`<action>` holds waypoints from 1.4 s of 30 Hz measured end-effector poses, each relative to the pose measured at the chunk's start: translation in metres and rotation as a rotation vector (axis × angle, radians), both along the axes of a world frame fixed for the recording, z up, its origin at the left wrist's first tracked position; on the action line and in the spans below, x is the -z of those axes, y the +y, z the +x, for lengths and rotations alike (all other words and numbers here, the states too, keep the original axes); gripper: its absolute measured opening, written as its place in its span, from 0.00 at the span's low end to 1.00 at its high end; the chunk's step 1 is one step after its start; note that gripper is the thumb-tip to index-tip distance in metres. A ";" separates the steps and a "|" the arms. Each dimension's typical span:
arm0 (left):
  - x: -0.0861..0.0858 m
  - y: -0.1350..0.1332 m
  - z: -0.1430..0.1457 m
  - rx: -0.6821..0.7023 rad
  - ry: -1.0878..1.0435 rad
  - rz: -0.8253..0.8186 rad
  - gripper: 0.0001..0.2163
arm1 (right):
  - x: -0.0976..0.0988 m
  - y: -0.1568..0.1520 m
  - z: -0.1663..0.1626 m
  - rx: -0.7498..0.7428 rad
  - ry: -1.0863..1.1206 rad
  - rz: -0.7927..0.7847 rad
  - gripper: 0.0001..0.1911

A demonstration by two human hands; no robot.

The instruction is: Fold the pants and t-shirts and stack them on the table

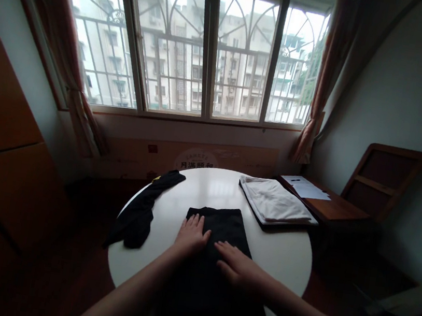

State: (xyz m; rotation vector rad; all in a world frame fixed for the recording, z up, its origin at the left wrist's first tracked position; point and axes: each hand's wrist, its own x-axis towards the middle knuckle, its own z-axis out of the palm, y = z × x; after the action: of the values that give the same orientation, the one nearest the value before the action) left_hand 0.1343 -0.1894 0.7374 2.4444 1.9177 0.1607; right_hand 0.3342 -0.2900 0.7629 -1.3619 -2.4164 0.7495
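A dark garment (215, 294), folded into a rough rectangle, lies on the round white table (206, 189) in front of me. My left hand (193, 234) rests flat on its upper left part, fingers stretched out and pointing away from me. Lower and to the right, my right hand (237, 266) lies over the cloth with its fingers extended to the left. Neither hand grips anything. What kind of garment it is cannot be made out.
Folded white and dark clothes (277, 201) are stacked at the table's right back. A crumpled black garment (143, 216) hangs partly over the left edge. Behind on the right, a wooden chair (339, 210) bears papers (307, 187). A printed box (234, 161) stands under the window.
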 end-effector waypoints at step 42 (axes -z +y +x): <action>-0.005 0.146 0.000 0.041 -0.007 0.066 0.32 | 0.029 0.242 -0.021 0.380 -0.251 0.173 0.39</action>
State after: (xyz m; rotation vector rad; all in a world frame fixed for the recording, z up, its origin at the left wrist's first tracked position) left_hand 0.1340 -0.0436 0.7428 2.5187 1.8880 0.2353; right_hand 0.3131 -0.0476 0.7344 -1.8556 -2.2248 0.2817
